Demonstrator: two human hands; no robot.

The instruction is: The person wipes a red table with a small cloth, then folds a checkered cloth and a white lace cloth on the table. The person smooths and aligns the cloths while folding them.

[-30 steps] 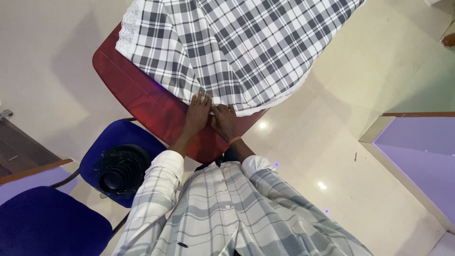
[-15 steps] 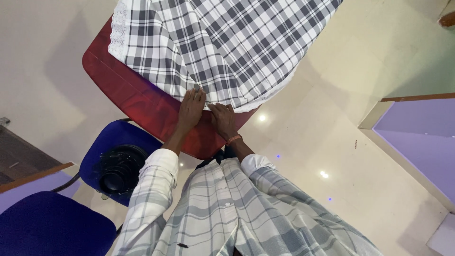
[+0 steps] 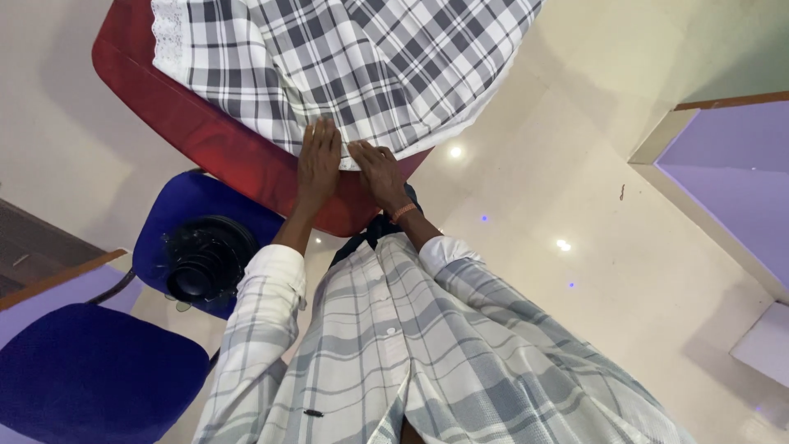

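Left hand [image 3: 317, 161] flat, open, pressing checked cloth [image 3: 353, 66] edge on red bench [image 3: 214, 140]; right hand [image 3: 378, 174] beside, pinching hem.

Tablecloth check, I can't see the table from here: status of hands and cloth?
Left hand flat on checked tablecloth edge. Right hand pinching the hem beside it. Red table part uncovered. Nothing obstructing.

The cloth [image 3: 362, 66] is matt woven check with a lace-like white hem. The table [image 3: 222, 148] is glossy red (smooth, lacquered-looking). The floor [image 3: 559, 214] is polished and shiny. The chairs [image 3: 90, 378] have matt blue upholstery.
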